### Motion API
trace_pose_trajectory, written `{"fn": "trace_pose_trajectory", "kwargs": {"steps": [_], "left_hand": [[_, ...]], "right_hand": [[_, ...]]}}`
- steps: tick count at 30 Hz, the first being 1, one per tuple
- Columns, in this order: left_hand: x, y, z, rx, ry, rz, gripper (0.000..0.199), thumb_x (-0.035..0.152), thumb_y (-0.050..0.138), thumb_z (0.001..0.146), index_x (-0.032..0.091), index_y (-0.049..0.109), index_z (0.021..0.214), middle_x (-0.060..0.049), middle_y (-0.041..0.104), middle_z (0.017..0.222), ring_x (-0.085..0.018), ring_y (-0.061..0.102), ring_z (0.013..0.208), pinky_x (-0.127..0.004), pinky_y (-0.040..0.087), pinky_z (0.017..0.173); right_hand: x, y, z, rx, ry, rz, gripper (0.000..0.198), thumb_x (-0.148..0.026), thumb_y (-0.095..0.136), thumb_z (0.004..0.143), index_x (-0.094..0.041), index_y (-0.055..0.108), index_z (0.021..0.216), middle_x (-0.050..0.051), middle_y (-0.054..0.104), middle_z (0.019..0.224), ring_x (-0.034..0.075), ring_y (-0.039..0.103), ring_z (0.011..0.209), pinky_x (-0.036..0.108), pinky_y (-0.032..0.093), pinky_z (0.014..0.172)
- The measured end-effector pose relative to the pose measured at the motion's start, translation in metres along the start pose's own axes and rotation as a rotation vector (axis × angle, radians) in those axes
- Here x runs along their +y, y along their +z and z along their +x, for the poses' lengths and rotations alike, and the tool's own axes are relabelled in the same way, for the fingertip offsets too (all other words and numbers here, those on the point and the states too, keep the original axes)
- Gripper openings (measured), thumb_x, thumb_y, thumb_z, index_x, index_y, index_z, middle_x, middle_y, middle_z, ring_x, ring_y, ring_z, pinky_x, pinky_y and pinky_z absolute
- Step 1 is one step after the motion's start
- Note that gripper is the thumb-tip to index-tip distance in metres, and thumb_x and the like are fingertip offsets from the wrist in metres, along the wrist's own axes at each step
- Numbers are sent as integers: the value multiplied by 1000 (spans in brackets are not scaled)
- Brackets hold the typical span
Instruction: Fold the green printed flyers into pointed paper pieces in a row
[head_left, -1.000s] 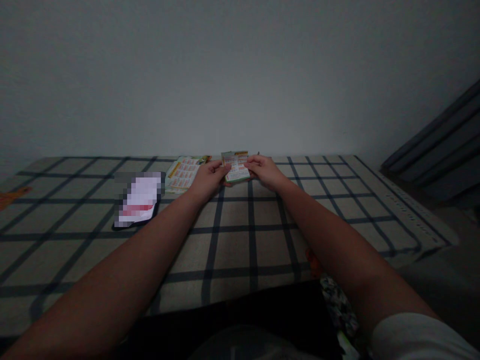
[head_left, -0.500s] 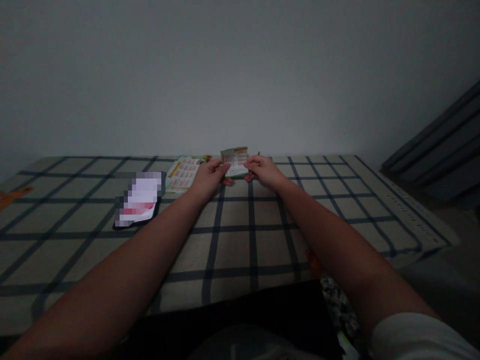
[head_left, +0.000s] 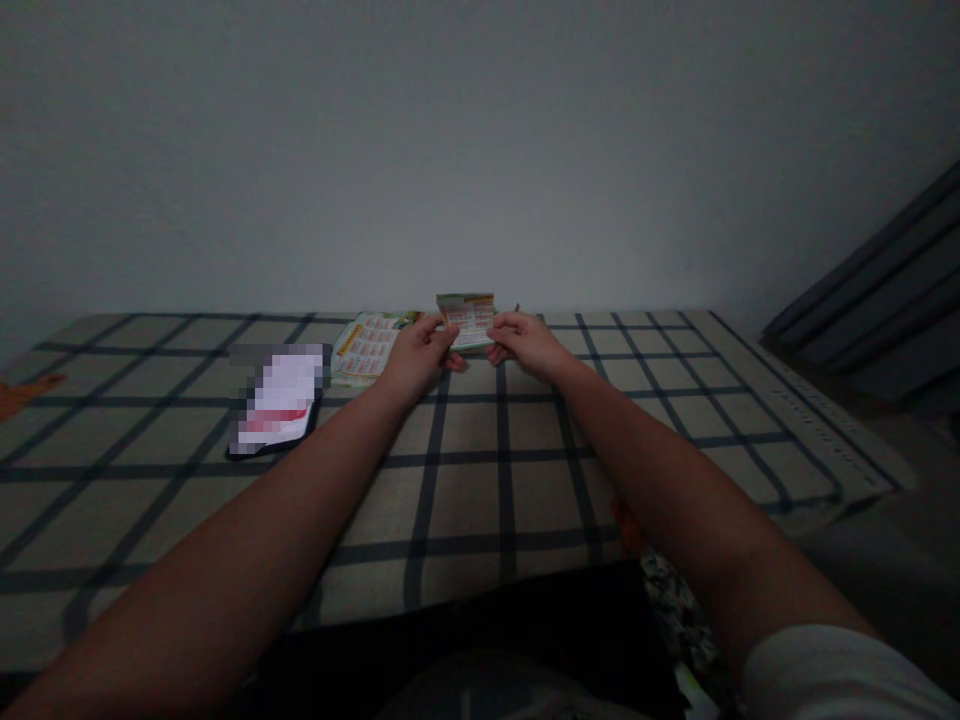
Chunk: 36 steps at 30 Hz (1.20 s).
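print on the held leaflet (head_left: pixel 469 320) is too small to read. by the far edge of the cloth (head_left: pixel 465 500), the left hand (head_left: pixel 416 352) hides part of the flat leaflet (head_left: pixel 369 345). coarse blocks mask the phone screen (head_left: pixel 283 395). on the left, an orange thing (head_left: pixel 26 396) is cut off; lettering (head_left: pixel 825 426) near the right edge is blurred.

From where I stand I can't read a single word: the raised leaflet (head_left: pixel 470 320) carries a yellowish heading strip above rows of small reddish print, all too tiny and dim to make out. The flat leaflet (head_left: pixel 366 352) to its left has a yellow strip with dark characters down one side and a grid of orange-red blocks, just as illegible. Dark lettering (head_left: pixel 823 425) runs along the right border of the checked tablecloth (head_left: pixel 465 500), slanted and unreadable, and the lit screen of the phone (head_left: pixel 281 400) is broken into coarse pixels.
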<state>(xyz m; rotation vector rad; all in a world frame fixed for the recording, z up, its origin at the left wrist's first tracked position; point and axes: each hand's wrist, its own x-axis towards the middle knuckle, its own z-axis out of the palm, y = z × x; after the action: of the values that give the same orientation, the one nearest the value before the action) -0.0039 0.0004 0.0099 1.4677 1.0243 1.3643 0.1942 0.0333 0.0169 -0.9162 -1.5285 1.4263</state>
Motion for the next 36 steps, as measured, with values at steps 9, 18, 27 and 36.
{"fn": "trace_pose_trajectory", "kwargs": {"steps": [9,18,27,36], "left_hand": [[-1,0,-2,-37,-9,3,25,33,72,87,12,71,101,-3,74,73,-10,61,49,-21,52,51],[5,1,-2,-35,-22,-33,37,32,73,86,13,65,117,-1,73,70,-10,60,47,-23,55,52],[-5,1,0,-22,-8,-54,46,48,75,83,16,67,115,-9,77,100,-16,70,66,-25,58,53],[-7,-2,3,-7,22,-7,40,48,80,78,14,73,98,-7,74,86,-18,68,70,-29,59,58]], "right_hand": [[0,0,0,13,-30,0,4,-13,63,95,-16,64,92,0,68,67,10,64,57,20,55,58],[-5,2,-3,7,2,-24,17,-7,59,97,-17,56,83,0,67,65,11,63,54,23,54,57],[-10,4,-10,-71,73,-37,17,-3,58,95,-16,58,83,0,67,62,11,63,51,21,53,53],[-7,3,-6,-54,44,-18,4,-13,63,95,-14,65,92,0,68,64,9,63,52,18,55,52]]}}
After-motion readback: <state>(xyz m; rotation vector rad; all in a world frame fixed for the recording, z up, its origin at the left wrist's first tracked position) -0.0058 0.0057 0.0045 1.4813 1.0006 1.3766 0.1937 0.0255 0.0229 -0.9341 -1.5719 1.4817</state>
